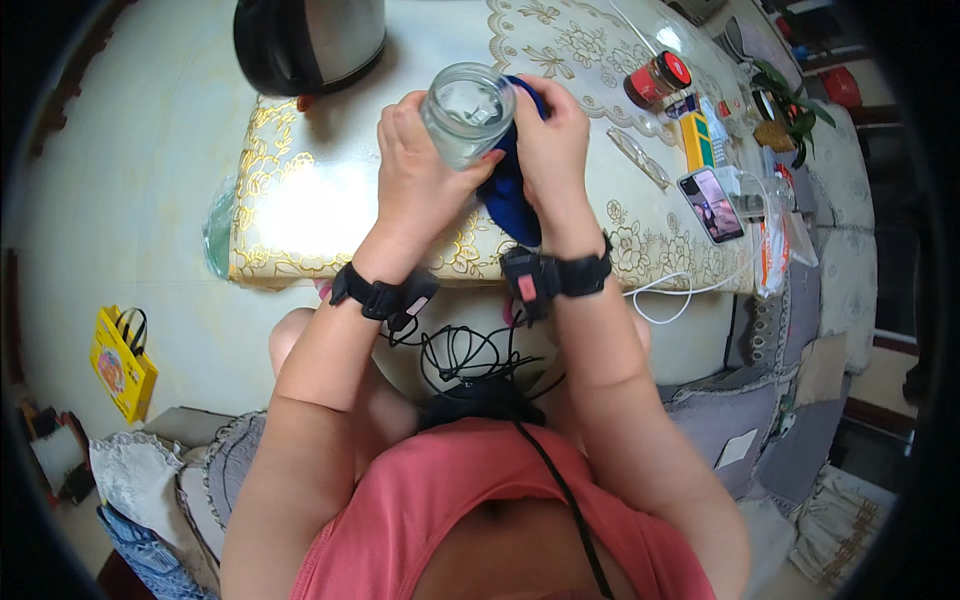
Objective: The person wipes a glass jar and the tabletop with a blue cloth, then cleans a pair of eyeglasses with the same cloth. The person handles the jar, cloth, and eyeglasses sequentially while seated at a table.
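Above the near part of the table, my left hand (pixel 424 161) grips an open-mouthed clear glass jar (pixel 461 139), its thumb across the jar's lower side. The jar is tilted with its mouth towards the camera, and no lid is on it. At its right side, my right hand (pixel 553 142) holds a dark blue cloth (pixel 510 191) that hangs down between the two hands. The fingertips of the right hand are by the jar's rim, partly hidden behind the cloth. Both wrists wear black straps with small devices.
A kettle (pixel 341 37) stands at the back left of the cloth-covered table (pixel 337 161). To the right lie eyeglasses (pixel 637 156), a smartphone (pixel 711 204), a red-lidded jar (pixel 656 80), a yellow-green box (pixel 697 142) and a white cable (pixel 664 319). Coiled black cable (pixel 469 360) hangs below the edge.
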Action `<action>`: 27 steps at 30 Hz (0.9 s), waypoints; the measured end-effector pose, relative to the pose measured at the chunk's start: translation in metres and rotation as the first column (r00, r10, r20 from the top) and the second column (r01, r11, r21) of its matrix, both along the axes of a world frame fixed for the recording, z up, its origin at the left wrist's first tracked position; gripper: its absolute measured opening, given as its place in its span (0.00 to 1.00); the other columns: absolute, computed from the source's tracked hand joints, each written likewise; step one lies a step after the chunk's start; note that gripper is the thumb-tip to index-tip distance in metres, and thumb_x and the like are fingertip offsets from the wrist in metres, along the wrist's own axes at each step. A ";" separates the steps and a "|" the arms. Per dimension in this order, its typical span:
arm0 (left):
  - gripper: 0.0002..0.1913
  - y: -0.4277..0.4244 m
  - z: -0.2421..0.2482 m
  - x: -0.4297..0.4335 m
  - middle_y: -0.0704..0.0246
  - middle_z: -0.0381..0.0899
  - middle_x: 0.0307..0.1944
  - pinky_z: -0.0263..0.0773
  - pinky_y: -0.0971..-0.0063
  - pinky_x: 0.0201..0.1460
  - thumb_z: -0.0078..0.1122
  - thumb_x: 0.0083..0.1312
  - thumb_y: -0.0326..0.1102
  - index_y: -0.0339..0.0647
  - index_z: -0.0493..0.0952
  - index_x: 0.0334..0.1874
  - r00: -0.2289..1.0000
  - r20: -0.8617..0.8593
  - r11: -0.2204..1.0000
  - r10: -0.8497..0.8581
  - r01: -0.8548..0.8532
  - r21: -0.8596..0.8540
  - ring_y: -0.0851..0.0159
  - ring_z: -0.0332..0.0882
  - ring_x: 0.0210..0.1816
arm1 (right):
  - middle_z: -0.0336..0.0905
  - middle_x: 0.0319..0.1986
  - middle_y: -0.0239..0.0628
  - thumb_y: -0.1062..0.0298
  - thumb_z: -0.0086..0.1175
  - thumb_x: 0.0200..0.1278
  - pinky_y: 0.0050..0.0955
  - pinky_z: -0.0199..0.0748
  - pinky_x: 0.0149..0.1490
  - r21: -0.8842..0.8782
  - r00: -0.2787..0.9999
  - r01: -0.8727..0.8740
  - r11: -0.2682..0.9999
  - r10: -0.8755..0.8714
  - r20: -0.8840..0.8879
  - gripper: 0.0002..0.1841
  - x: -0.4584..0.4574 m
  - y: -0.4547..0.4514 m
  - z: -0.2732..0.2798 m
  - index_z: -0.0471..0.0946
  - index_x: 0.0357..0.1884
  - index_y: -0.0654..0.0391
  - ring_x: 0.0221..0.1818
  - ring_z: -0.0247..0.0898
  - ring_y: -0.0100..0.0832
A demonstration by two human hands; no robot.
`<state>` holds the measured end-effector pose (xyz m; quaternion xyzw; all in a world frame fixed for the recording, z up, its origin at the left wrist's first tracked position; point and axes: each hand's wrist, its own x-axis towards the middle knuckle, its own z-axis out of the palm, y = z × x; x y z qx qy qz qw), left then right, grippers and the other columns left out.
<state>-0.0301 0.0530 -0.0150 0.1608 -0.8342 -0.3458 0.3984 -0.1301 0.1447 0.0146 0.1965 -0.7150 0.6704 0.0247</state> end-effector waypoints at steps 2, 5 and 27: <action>0.46 0.001 -0.001 0.000 0.53 0.66 0.54 0.68 0.57 0.59 0.80 0.47 0.41 0.33 0.59 0.64 1.000 -0.004 1.000 0.010 -0.010 -0.001 0.46 0.65 0.57 | 0.82 0.36 0.39 0.70 0.59 0.66 0.28 0.74 0.49 0.011 0.996 0.069 0.998 -0.068 -0.055 0.10 0.026 0.009 -0.008 0.78 0.43 0.68 0.39 0.76 0.27; 0.46 0.004 0.002 0.003 0.52 0.65 0.54 0.68 0.57 0.60 0.77 0.48 0.38 0.33 0.57 0.67 1.000 0.008 1.000 0.017 -0.017 0.009 0.45 0.64 0.58 | 0.81 0.39 0.39 0.70 0.59 0.68 0.27 0.74 0.50 -0.037 0.994 0.106 0.994 -0.106 -0.004 0.11 0.050 0.014 -0.016 0.76 0.46 0.68 0.41 0.74 0.26; 0.48 -0.025 -0.006 0.000 0.48 0.69 0.63 0.63 0.64 0.70 0.78 0.51 0.44 0.29 0.59 0.69 0.935 -0.015 0.923 -0.355 0.353 0.155 0.50 0.69 0.65 | 0.81 0.37 0.34 0.68 0.59 0.70 0.21 0.74 0.46 -0.169 0.993 0.100 0.980 -0.109 -0.041 0.11 0.054 0.014 0.004 0.77 0.45 0.67 0.39 0.73 0.20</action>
